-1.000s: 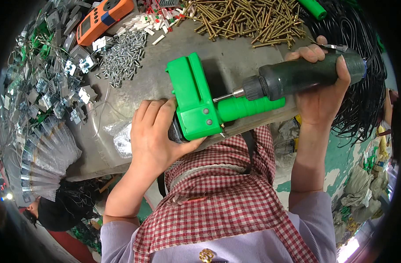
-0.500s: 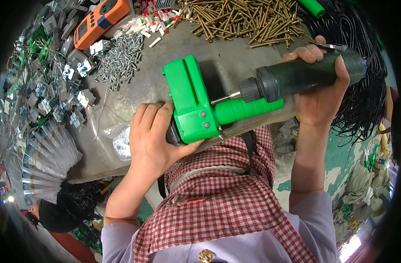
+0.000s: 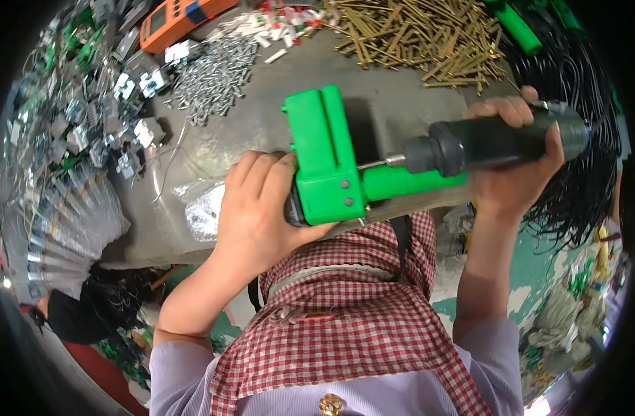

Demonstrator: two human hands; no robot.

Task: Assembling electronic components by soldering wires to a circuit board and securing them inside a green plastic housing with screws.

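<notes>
My left hand (image 3: 256, 208) is wrapped round the dark-backed end of a green plastic housing (image 3: 323, 156) and holds it at the near edge of the table. The housing has a box-shaped part with two grey round dots and a green cylindrical handle (image 3: 414, 182) pointing right. A dark electric screwdriver (image 3: 498, 143) lies in the grip of my right hand (image 3: 513, 184), nearly level above the handle. Its thin metal bit (image 3: 374, 165) points left and reaches the side of the box part. Whether a screw sits at the tip is hidden.
Brass-coloured long screws (image 3: 421, 38) and small silver screws (image 3: 215, 76) lie heaped at the back, beside an orange meter (image 3: 175, 24). Metal-and-plastic parts (image 3: 88, 104) and clear plastic bags (image 3: 74, 229) fill the left. Black cables (image 3: 574, 83) hang at the right.
The whole view has shifted, so table, hands and housing appear further right. The screwdriver has dipped slightly toward the handle, its bit still at the housing. Both grips are unchanged.
</notes>
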